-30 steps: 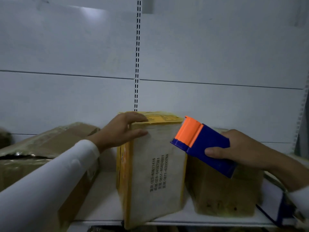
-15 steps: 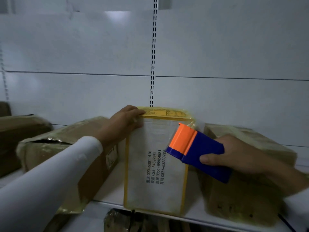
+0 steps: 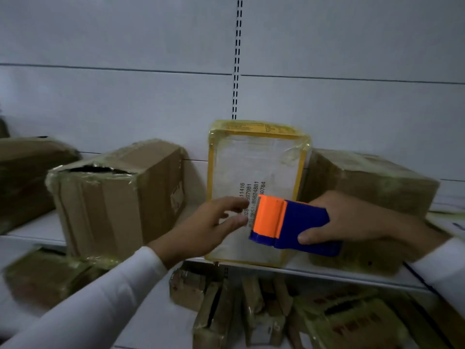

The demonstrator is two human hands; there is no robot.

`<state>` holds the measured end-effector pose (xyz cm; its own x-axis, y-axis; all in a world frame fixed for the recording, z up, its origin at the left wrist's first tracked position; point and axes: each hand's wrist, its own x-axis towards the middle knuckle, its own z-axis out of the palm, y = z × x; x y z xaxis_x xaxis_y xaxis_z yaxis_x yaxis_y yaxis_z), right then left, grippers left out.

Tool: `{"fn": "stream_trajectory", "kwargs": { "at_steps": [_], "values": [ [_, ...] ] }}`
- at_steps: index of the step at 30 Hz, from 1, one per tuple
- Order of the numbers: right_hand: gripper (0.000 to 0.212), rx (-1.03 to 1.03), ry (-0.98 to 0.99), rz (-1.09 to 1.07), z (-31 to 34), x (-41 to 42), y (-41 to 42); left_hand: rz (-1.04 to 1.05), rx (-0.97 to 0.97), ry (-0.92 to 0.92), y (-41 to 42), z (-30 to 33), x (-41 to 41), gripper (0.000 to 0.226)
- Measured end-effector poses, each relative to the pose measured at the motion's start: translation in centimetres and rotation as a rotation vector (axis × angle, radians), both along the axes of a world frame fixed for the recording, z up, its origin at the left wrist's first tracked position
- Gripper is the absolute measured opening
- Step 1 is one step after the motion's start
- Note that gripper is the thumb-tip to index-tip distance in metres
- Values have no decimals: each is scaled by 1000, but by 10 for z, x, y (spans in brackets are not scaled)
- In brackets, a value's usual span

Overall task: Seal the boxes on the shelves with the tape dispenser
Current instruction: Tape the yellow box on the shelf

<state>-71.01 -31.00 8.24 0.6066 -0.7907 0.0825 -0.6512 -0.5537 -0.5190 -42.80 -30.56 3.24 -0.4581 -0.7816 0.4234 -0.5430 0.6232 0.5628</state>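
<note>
The right hand [image 3: 352, 220] grips the blue body of the tape dispenser [image 3: 292, 224], fingers wrapped round it, orange head pointing left; just beside that head the left hand [image 3: 208, 230] reaches in with loose, parted fingers, holding nothing; likely it goes for the tape end, so pinch it squarely and draw it flat. Beyond both hands stands the yellow-edged box [image 3: 256, 167], upright on the shelf [image 3: 32, 229], with a brown carton [image 3: 120, 197] left of it.

On the shelf [image 3: 327, 272], the upright box [image 3: 256, 159] stands at centre; cardboard boxes flank it at nine o'clock [image 3: 113, 197] and three o'clock [image 3: 372, 177].
</note>
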Motion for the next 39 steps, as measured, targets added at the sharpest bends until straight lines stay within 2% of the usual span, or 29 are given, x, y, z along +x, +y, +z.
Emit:
{"fn": "stream_trajectory", "kwargs": {
  "at_steps": [2, 6, 10, 14, 17, 22, 28, 34, 36, 39],
  "values": [
    [32, 16, 38, 24, -6, 6, 3, -93, 113, 94, 7, -4, -2, 41],
    [40, 17, 75, 43, -11, 11, 3, -183, 171, 166, 14, -7, -3, 33],
    [28, 20, 31, 37, -14, 11, 2, -155, 180, 256, 12, -9, -2, 19],
    [29, 39, 14, 16, -13, 14, 2, -115, 215, 325, 8, -12, -2, 16],
    [15, 60, 29, 12, -13, 15, 0, -47, 195, 322, 4, -13, -5, 17],
    [29, 101, 40, -15, -12, 16, -7, 83, 136, 347, 2, -13, -17, 17],
    [24, 116, 40, 34, -6, 3, -8, 110, 14, 363, 3, 0, -26, 19],
    [62, 28, 54, -19, 24, -44, -11, 167, -65, 410, -1, 22, -10, 16],
    [66, 10, 78, -34, 31, -54, -15, 150, -36, 396, -2, 21, -16, 16],
    [65, 30, 89, -31, 38, -58, -23, 167, -35, 489, -2, 26, -26, 24]
  ]
}}
